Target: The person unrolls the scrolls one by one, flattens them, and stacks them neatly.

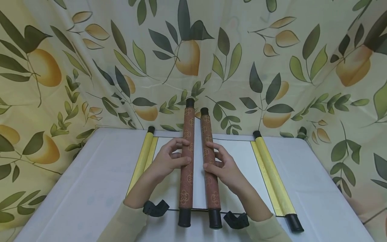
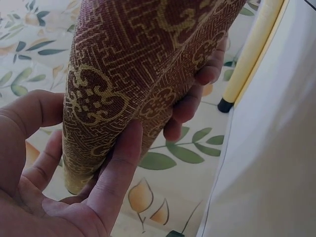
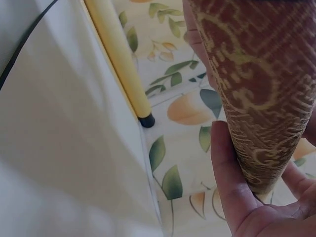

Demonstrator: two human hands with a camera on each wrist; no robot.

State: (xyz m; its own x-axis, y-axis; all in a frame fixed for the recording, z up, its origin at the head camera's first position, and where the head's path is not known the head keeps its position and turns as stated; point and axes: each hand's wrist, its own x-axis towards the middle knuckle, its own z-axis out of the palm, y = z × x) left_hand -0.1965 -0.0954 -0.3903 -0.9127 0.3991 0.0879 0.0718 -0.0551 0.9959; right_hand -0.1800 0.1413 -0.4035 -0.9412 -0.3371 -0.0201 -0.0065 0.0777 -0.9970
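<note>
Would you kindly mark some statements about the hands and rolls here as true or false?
1. A yellow roll lies along each side of the white sheet. True.
2. The left hand holds a brown roll. True.
3. The right hand holds a yellow roll. False: it holds the other brown roll.
4. The two brown rolls touch along their length. False: a gap separates them.
5. Black end caps show on both brown rolls. True.
6. Both brown rolls are plain. False: they are patterned.

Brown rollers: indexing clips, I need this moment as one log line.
left hand: grips left brown roller | right hand: grips right brown roller | yellow rollers: outside both
</note>
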